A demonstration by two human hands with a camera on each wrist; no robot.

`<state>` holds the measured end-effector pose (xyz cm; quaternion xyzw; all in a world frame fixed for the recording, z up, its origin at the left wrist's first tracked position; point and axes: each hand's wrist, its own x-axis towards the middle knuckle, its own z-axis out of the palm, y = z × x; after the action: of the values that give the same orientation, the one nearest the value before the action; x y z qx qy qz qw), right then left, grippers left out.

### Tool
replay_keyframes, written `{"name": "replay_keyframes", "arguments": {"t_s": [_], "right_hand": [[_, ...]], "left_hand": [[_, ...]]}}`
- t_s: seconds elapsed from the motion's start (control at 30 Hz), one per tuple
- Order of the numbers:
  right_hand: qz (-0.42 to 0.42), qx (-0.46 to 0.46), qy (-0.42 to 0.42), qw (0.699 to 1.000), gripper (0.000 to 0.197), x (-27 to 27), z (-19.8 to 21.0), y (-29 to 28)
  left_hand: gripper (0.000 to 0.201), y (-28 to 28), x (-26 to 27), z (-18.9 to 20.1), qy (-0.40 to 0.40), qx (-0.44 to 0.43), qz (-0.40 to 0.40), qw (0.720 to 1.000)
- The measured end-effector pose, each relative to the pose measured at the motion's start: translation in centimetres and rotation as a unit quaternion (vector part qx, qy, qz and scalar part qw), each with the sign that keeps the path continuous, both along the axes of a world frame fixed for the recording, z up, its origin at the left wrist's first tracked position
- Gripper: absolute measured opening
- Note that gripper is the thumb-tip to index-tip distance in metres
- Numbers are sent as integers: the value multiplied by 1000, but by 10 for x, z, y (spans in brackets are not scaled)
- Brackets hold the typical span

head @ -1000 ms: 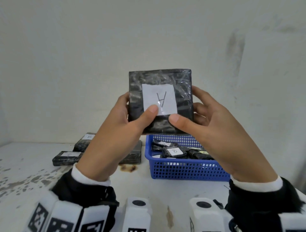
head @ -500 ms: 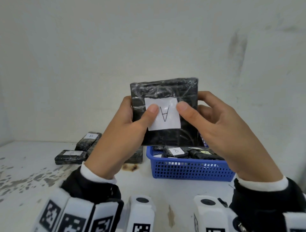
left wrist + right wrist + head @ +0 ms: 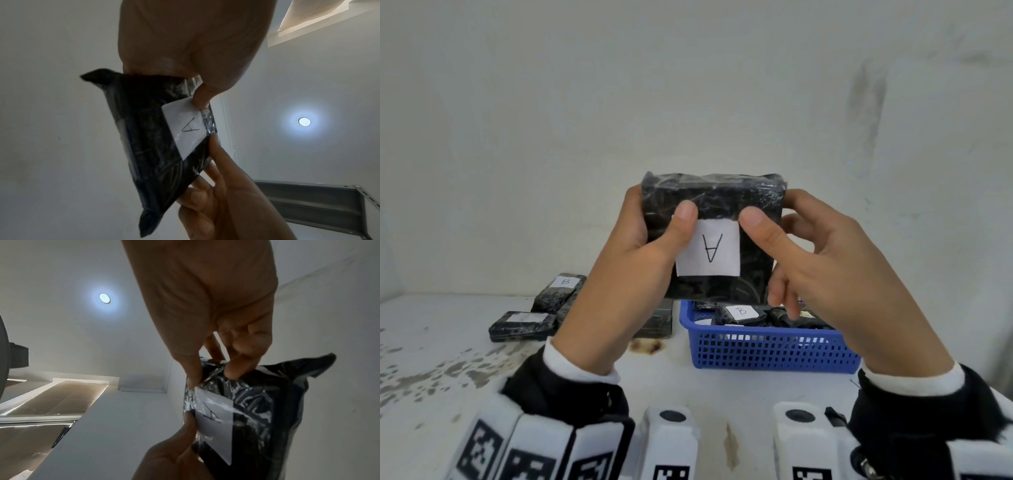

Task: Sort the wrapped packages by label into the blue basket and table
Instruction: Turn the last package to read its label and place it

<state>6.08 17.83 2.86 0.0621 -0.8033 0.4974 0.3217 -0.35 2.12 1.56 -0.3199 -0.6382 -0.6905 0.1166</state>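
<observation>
A black wrapped package with a white label marked A, seen upside down, is held upright in the air above the table. My left hand grips its left edge, thumb on the front by the label. My right hand grips its right edge, thumb on the front and fingers behind. The left wrist view shows the package between both thumbs, and so does the right wrist view of the package. The blue basket stands below and behind, holding several black packages, one labelled B.
Three black packages lie on the white table to the left of the basket; one is labelled B, another lies in front of it. A white wall rises right behind. A brown stain marks the table.
The package has sunk lower and tipped its top toward me. Both thumbs have slid up its front, from the lower edge to level with the top of the label.
</observation>
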Motion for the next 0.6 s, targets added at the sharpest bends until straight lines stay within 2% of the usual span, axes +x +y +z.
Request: {"name": "replay_keyframes", "arguments": {"t_s": [0.2, 0.43, 0.53, 0.6], "right_hand": [[24, -5, -5, 1000, 36, 0, 1, -7], [0, 2, 5, 1000, 38, 4, 3, -9], [-8, 5, 10, 1000, 37, 3, 3, -9], [-9, 5, 10, 1000, 36, 3, 3, -8]], "left_hand": [[49, -3, -2, 0, -1, 18, 21, 1000], [60, 0, 1, 0, 13, -16, 20, 1000], [52, 1, -1, -1, 19, -25, 19, 999], [55, 0, 0, 0, 21, -21, 25, 999]]}}
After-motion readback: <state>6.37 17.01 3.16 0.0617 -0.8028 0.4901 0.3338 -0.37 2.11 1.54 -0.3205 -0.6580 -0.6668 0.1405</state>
